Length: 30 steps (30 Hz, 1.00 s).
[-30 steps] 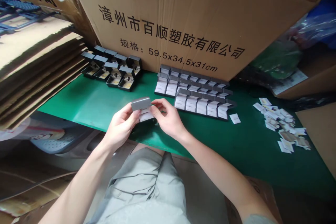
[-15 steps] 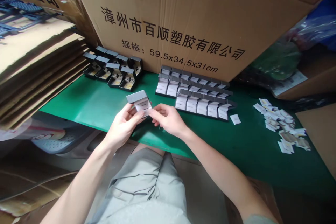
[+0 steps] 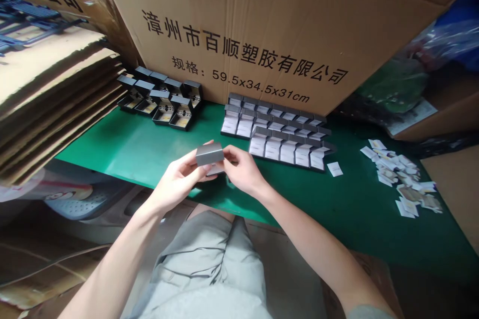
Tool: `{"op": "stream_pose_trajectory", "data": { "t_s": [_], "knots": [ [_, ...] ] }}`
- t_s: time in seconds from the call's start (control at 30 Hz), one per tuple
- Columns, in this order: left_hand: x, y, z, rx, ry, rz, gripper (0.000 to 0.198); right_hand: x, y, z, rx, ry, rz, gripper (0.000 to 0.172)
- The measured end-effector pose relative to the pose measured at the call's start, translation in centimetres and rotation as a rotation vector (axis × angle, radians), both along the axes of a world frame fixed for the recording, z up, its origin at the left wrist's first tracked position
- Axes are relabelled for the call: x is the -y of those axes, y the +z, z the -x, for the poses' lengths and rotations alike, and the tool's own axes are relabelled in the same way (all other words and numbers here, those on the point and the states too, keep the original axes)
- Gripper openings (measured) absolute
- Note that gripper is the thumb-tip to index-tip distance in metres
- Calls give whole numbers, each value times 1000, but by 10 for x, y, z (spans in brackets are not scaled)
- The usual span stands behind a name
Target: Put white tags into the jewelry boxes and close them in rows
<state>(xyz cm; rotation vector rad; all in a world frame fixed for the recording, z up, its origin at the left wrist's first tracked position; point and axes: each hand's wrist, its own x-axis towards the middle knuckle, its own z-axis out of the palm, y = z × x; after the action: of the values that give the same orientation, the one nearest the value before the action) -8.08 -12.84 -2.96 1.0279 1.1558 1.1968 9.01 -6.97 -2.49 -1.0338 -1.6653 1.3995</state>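
A small dark hinged gift box (image 3: 209,154) is held above the green table's front part, its lid tilted over a white insert. My left hand (image 3: 176,181) is closed round its left side, thumb on the front. At the box's right side, my right hand (image 3: 242,169) has its fingers bent and pinching it; its fingertips are partly hidden. To the right of the hands, rows of open boxes with white inserts (image 3: 288,152) stand on the table. Open dark boxes with yellowish pieces inside (image 3: 181,113) stand at the back left.
On the green table (image 3: 277,192), a single white card (image 3: 335,169) lies right of the rows, and a loose pile of cards (image 3: 398,167) farther right. A big cardboard carton (image 3: 239,20) walls off the back. Stacked cardboard sheets (image 3: 63,94) border the left.
The box has turned and shifted slightly right, so its lid now faces me and covers most of the white insert. My right hand has moved along with it, slightly lower.
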Motion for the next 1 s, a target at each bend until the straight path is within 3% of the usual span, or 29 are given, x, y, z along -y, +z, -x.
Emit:
{"op": "stream_pose_trajectory", "data": {
  "t_s": [0.23,0.43,0.73,1.0],
  "knots": [
    [-1,-4,1,-25,65,-16,51,-1,-2,-1,-31,36,-3,25],
    [-1,-8,6,-25,6,-15,53,-3,-3,-3,8,48,12,16],
    [-2,-10,6,16,55,-13,42,-3,-4,-2,4,74,21,26],
    [-5,-6,0,1,99,0,51,-2,-3,-2,-19,83,78,38]
  ]
}}
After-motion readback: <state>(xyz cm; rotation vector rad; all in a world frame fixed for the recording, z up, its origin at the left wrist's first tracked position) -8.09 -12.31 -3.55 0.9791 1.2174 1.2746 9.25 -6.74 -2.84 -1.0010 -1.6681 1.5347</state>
